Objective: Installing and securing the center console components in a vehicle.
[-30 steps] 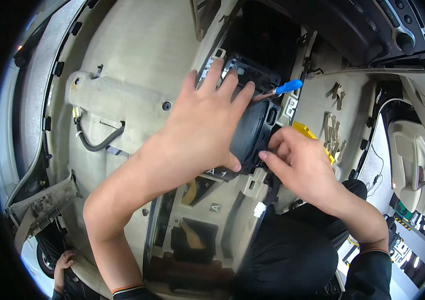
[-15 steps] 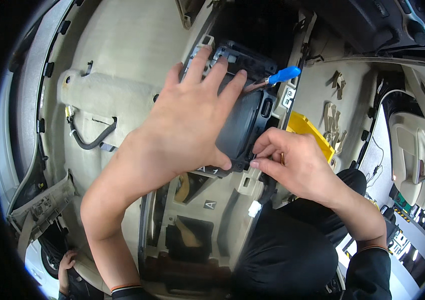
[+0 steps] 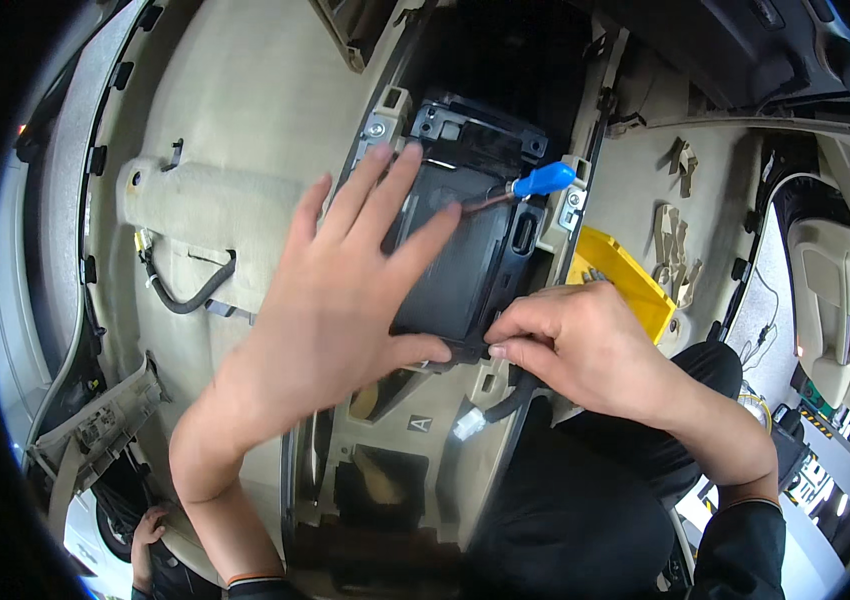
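Observation:
A flat black rectangular unit (image 3: 450, 265) lies in the centre console frame. Over its left side my left hand (image 3: 330, 290) is spread, slightly blurred, fingers apart and thumb near the lower edge; it grips nothing. At the unit's lower right corner, the thumb and forefinger of my right hand (image 3: 595, 335) are pinched together; what they hold, if anything, is too small to make out. A tool with a blue handle (image 3: 545, 180) and a thin shaft rests across the unit's upper right. Just below the right hand, a white connector (image 3: 468, 424) hangs on a dark cable.
A yellow tray (image 3: 635, 290) with small metal pieces sits right of the console. Beige clips (image 3: 670, 235) lie on the carpet beyond it. On the left, a black wire harness (image 3: 185, 295) loops out of the beige carpet (image 3: 235, 110). Another person's hand (image 3: 150, 525) shows at lower left.
My left hand has slid toward the lower left, uncovering more of the unit's top. The white connector now sits further left. My right hand stays pinched at the same corner.

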Tool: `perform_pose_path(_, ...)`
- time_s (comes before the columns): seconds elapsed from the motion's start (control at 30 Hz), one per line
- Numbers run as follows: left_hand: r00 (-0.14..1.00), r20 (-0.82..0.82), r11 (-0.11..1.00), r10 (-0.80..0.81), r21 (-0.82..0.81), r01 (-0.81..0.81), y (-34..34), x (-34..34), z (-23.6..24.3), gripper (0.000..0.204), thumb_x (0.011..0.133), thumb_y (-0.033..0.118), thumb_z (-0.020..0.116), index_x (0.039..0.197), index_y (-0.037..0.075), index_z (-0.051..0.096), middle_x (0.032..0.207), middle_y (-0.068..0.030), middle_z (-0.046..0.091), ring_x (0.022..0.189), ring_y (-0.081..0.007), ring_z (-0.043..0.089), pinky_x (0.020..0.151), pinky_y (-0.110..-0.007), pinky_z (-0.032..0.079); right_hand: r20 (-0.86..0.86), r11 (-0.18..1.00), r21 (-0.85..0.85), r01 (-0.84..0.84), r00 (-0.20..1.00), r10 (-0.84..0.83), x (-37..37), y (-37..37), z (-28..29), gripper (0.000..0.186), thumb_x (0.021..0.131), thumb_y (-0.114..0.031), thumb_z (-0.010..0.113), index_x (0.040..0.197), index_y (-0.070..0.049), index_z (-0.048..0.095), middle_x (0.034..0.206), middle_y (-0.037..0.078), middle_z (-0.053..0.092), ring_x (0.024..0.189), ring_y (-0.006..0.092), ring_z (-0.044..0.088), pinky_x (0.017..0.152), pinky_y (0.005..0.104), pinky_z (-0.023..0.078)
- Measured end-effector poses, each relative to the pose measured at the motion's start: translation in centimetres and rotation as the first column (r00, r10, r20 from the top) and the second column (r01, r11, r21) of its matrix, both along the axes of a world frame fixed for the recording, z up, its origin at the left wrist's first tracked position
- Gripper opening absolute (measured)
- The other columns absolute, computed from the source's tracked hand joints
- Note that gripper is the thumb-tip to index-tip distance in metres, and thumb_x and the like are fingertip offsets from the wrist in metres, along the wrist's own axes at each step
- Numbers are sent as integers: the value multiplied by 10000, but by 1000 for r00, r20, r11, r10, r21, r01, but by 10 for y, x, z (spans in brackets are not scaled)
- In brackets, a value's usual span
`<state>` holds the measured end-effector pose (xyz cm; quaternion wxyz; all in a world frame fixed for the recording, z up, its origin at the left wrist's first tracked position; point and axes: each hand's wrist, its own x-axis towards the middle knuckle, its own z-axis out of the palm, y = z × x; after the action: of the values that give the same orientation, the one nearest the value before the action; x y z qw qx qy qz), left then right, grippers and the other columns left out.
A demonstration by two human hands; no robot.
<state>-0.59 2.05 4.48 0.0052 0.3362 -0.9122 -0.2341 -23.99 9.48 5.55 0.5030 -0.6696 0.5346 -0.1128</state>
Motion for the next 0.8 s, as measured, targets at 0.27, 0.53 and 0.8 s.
perform_pose_path(0.27,994,72,997,-80,31,78,23,6,4,702,788,427,774,1424,187,600,1561,-244,408,1482,-401,346,1194,-595,257,15,997,78,1,1000,-2,3,-4,6,96,861,-84,704,926,-13,694,838,175,705,800,374,696,714,448,555)
perform_pose_path(0.53,997,24,995,-75,65,73,20,0,2,701,831,511,709,1449,209,579,1573,-251,392,1481,-416,348,1191,-600,256,18,999,29,28,999,-29,-1,-1,2,102,863,-81,751,933,-13,722,817,137,708,751,303,693,677,382,541)
perform_pose_path(0.8,991,-115,990,-74,115,87,18,-4,-8,747,841,495,713,1465,124,541,1564,-243,408,1487,-389,351,1191,-569,275,-33,997,61,36,999,-34,5,0,10,119,857,-87,744,928,-21,675,764,135,678,741,329,688,685,407,550)
